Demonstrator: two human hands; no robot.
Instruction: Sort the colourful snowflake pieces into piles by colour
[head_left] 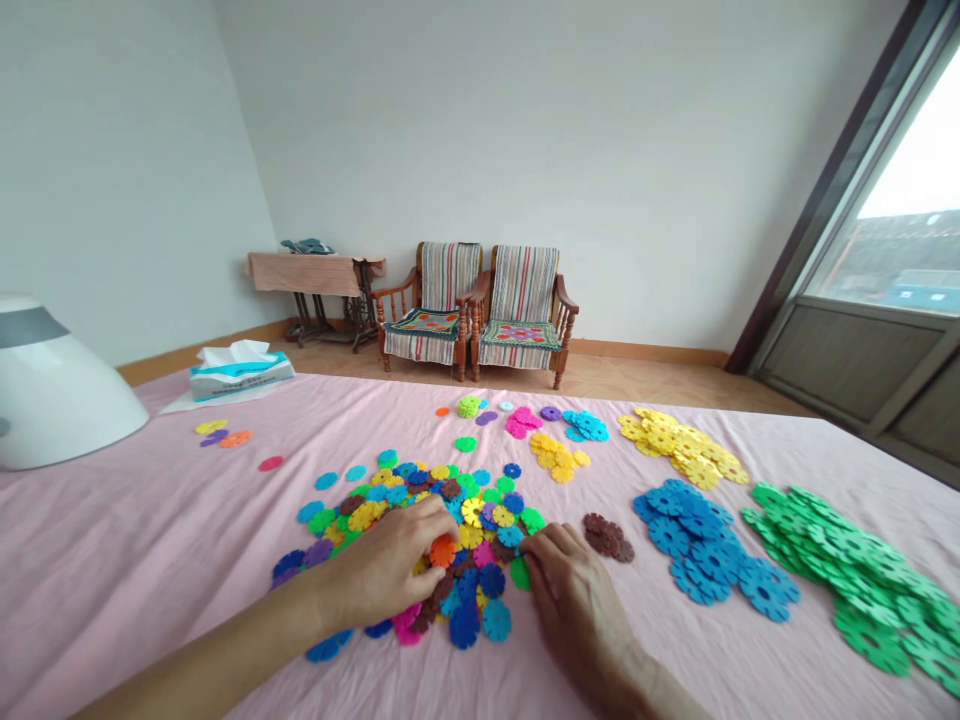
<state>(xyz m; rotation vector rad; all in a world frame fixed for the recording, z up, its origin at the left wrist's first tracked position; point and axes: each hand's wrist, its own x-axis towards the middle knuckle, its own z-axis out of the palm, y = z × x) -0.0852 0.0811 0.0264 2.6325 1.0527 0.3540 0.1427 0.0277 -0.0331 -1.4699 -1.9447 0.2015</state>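
A mixed pile of flower-shaped plastic discs [472, 511] in many colours lies on the pink cloth in front of me. My left hand [397, 560] reaches over the pile's middle, thumb and forefinger closed around an orange disc [442, 551]. At the pile's right edge my right hand [574, 590] rests low with curled fingers; whatever is under its fingertips is hidden. Close to those fingertips lie a green disc [520, 573] and a light blue disc [510, 537]. A small group of brown discs [609, 538] sits just right of my right hand.
Separate heaps of blue discs [705, 545], green discs [855, 570] and yellow discs [679, 445] lie to the right. Smaller colour groups, including pink discs [523, 422], line the back. A tissue box [240, 375] and a white appliance [64, 400] stand left on the pink cloth [210, 520].
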